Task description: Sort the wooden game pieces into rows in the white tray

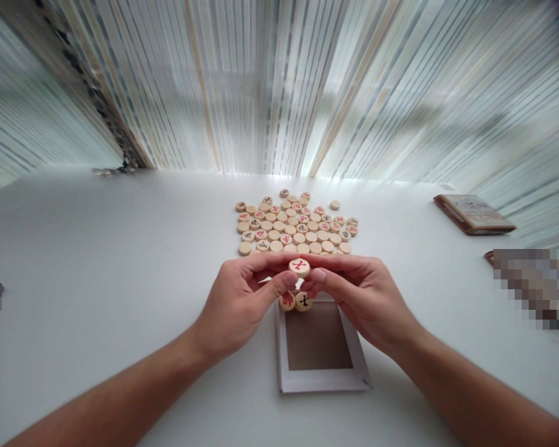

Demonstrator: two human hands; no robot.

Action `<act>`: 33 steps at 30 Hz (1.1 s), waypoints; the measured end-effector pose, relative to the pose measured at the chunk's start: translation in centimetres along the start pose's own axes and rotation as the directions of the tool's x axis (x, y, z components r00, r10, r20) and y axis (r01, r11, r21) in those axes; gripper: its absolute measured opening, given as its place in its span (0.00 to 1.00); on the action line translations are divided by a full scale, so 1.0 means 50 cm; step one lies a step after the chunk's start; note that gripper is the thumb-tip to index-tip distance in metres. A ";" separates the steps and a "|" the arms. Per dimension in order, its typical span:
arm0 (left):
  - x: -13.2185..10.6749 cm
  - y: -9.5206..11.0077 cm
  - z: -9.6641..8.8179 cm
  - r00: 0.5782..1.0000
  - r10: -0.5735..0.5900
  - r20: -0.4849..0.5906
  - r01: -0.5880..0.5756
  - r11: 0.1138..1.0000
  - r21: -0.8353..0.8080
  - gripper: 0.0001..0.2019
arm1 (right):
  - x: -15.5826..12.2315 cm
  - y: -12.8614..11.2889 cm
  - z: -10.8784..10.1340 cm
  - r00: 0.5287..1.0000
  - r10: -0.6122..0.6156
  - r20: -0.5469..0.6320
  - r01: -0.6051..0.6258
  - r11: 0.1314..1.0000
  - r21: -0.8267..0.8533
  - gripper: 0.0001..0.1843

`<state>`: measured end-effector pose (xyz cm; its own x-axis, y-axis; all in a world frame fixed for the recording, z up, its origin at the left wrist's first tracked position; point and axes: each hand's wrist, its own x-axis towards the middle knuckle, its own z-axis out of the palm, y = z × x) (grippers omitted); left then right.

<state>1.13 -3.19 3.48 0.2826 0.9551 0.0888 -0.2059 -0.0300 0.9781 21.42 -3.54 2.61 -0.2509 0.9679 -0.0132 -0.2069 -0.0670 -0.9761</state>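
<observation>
Between the fingertips of my left hand and my right hand is a round wooden Chinese chess piece with a red character facing up. Both hands are closed on it, thumbs at the near side and fingers behind. Below it, a piece with a red character and one with a black character sit side by side at the far end of a shallow white box with a brown bottom. My fingers partly cover that end of the box.
Many more chess pieces lie behind my hands, some blank side up, others showing red or black characters. At the right are a brown-edged box and a blurred-out object. A striped string curtain hangs along the white table's far edge.
</observation>
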 end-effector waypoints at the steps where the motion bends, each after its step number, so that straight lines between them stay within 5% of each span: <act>1: 0.001 0.000 0.000 1.000 0.000 0.010 0.000 1.000 0.002 0.16 | 0.001 0.000 0.001 1.000 -0.002 -0.006 0.002 1.000 0.004 0.15; 13: 0.002 0.003 0.002 1.000 -0.007 0.013 0.007 1.000 0.028 0.14 | 0.002 -0.010 0.014 0.997 -0.069 -0.018 0.068 0.997 -0.021 0.11; 21: -0.005 -0.008 0.003 0.998 -0.009 -0.055 0.008 1.000 -0.020 0.14 | 0.006 -0.005 0.010 0.999 -0.020 0.033 0.019 1.000 0.023 0.12; 27: -0.008 -0.013 0.009 0.998 0.055 0.010 -0.055 0.997 -0.059 0.13 | 0.005 -0.004 0.011 0.998 0.038 0.048 -0.043 0.992 0.115 0.10; 33: -0.014 -0.017 0.003 0.988 0.138 0.069 -0.147 0.979 0.139 0.13 | 0.005 -0.009 0.015 0.994 0.104 0.042 -0.108 0.988 0.115 0.18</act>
<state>1.27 -3.88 2.59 0.3153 0.9192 0.2360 -0.1133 -0.2105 0.9710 20.74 -3.48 3.21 -0.3108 0.9446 -0.1052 -0.2857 -0.1985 -0.9376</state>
